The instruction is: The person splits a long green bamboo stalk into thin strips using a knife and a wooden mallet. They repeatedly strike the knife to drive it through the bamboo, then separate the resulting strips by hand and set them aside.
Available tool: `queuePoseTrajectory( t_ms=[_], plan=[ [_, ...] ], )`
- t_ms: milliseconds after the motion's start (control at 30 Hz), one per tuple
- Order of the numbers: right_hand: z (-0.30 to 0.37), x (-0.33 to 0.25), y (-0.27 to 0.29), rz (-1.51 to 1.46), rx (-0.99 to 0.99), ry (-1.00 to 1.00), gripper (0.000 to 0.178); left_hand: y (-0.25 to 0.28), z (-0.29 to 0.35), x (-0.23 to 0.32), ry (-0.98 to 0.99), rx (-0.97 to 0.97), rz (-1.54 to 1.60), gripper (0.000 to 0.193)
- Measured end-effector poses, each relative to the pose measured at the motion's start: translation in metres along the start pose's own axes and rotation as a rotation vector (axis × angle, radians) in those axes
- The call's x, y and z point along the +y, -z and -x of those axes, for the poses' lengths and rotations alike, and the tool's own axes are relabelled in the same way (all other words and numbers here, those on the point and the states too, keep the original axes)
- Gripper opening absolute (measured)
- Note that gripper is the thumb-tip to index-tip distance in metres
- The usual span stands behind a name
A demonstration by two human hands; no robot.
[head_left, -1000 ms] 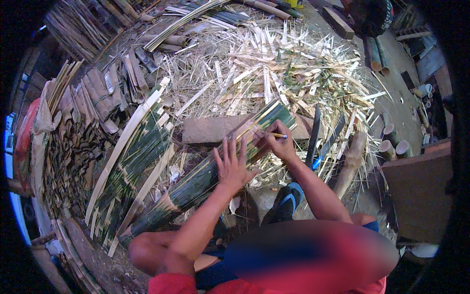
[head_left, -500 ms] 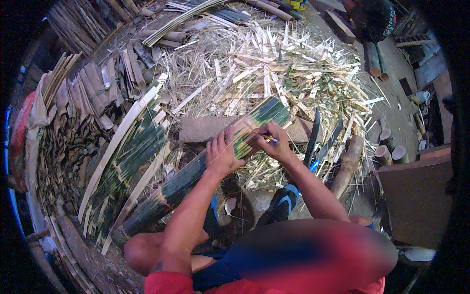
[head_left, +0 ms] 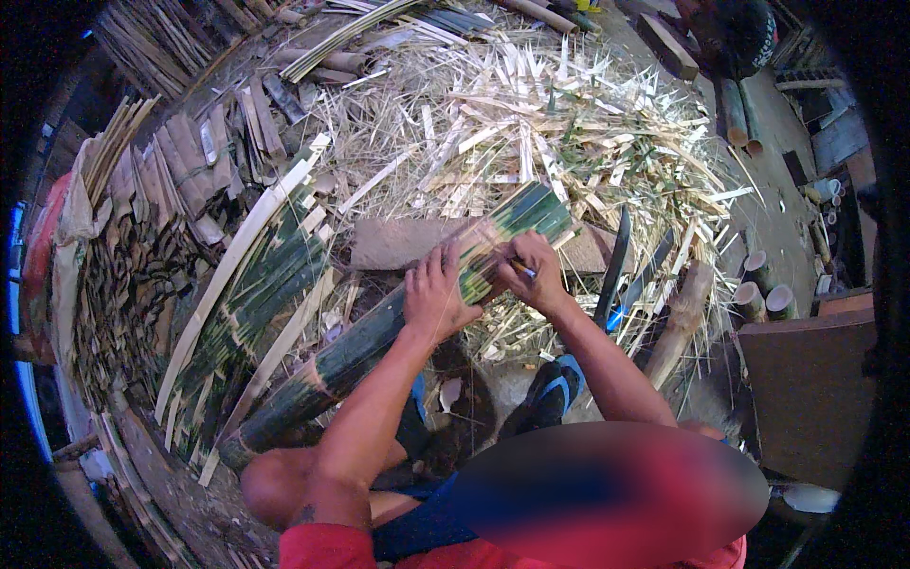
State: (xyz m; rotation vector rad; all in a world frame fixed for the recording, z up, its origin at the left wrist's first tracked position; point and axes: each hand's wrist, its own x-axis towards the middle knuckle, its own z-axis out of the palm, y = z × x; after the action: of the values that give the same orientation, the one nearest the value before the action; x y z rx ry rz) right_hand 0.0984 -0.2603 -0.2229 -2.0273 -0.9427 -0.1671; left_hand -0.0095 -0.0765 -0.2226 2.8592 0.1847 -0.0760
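Note:
A long green bamboo pole [head_left: 379, 332] lies slantwise in front of me, its far end resting on a flat wooden block [head_left: 398, 242]. My left hand [head_left: 434, 296] lies flat on the pole with fingers spread, pressing it down. My right hand [head_left: 534, 273] is closed around a small pen-like marker [head_left: 524, 271], its tip against the pole's surface just right of my left hand. My feet in blue sandals [head_left: 555, 389] sit under the pole.
A heap of pale bamboo splinters [head_left: 540, 123] spreads behind the block. Split green bamboo strips [head_left: 256, 294] lie at left, with stacked dark pieces [head_left: 123, 284] beyond them. Two dark blades [head_left: 616, 270] rest at right, near short cut bamboo tubes [head_left: 763, 284].
My left hand slid slightly down the pole and settled flat. My right hand shifted a little along the pole with the marker. The pole stayed in place.

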Motion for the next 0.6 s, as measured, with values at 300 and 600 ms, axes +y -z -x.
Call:
queuePoseTrajectory(
  t_ms=[300, 600],
  plan=[
    [0.002, -0.001, 0.010, -0.156, -0.070, -0.052, 0.018, -0.002, -0.001, -0.004, -0.028, 0.008, -0.011, 0.126],
    [0.006, 0.005, 0.006, -0.132, -0.010, 0.025, 0.013, 0.019, -0.014, -0.019, -0.011, -0.094, 0.119, 0.118]
  ],
)
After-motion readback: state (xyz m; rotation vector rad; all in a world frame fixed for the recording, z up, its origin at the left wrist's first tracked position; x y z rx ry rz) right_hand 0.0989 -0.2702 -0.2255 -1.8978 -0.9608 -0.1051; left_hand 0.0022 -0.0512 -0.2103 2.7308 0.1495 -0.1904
